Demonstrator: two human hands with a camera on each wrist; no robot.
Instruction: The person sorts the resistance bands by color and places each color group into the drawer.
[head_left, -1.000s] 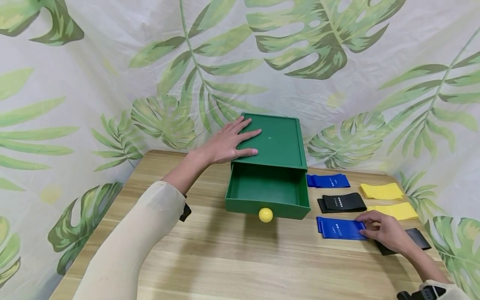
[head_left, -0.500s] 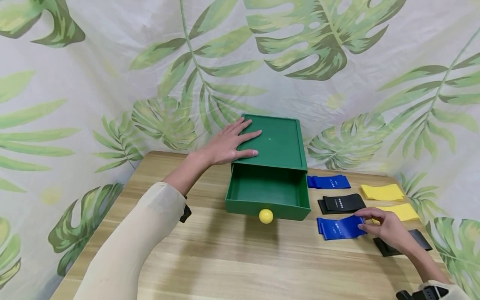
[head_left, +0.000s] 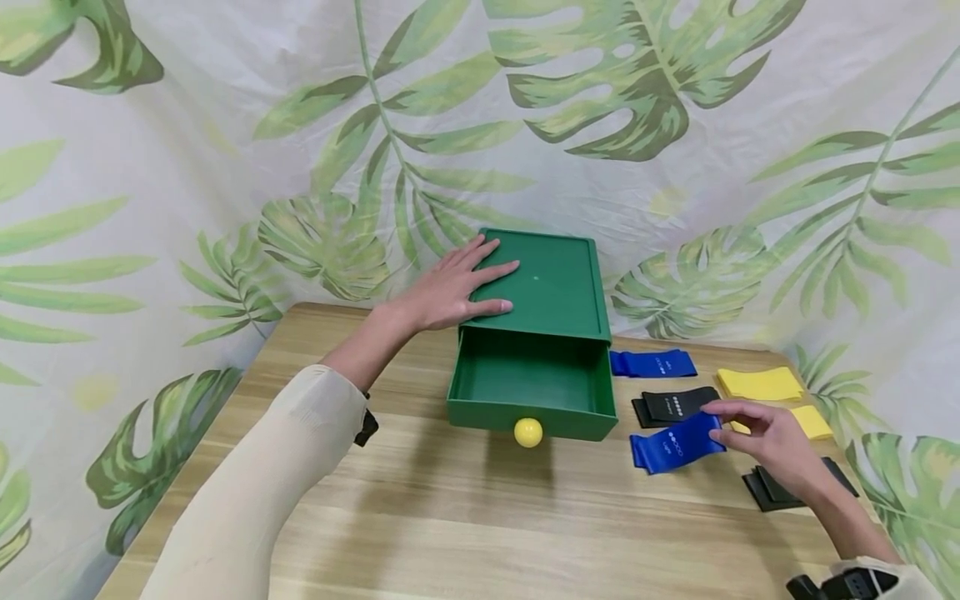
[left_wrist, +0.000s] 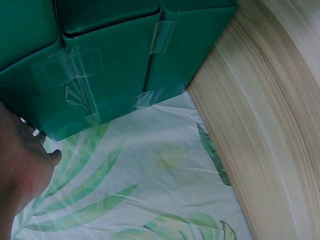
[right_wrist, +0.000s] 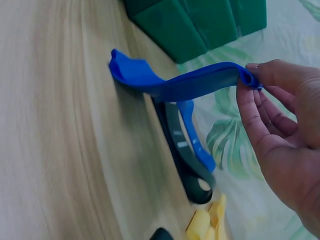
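Note:
My left hand (head_left: pixel 453 287) rests with spread fingers on the top left of a green drawer box (head_left: pixel 551 279). The box's drawer (head_left: pixel 532 375) is pulled out, with bare green inside and a round yellow knob (head_left: pixel 528 432) on its front. At the right, my right hand (head_left: pixel 768 437) pinches one end of a folded blue resistance band (head_left: pixel 675 443) between thumb and fingers. In the right wrist view the blue band (right_wrist: pixel 200 85) arches up from the wooden surface to the fingertips, its far end drooping lower.
Behind the held band lie a black band (head_left: pixel 671 406) and another blue band (head_left: pixel 656 364). Two yellow bands (head_left: pixel 759 384) lie farther right, one partly behind the right hand. Another black band (head_left: pixel 772 490) sits under the right forearm. A leaf-print cloth (head_left: pixel 420 125) hangs behind the table (head_left: pixel 450 517).
My right hand has raised the near end of the blue band off the table, tilting it and shifting slightly up and left. My left hand has stayed on the box.

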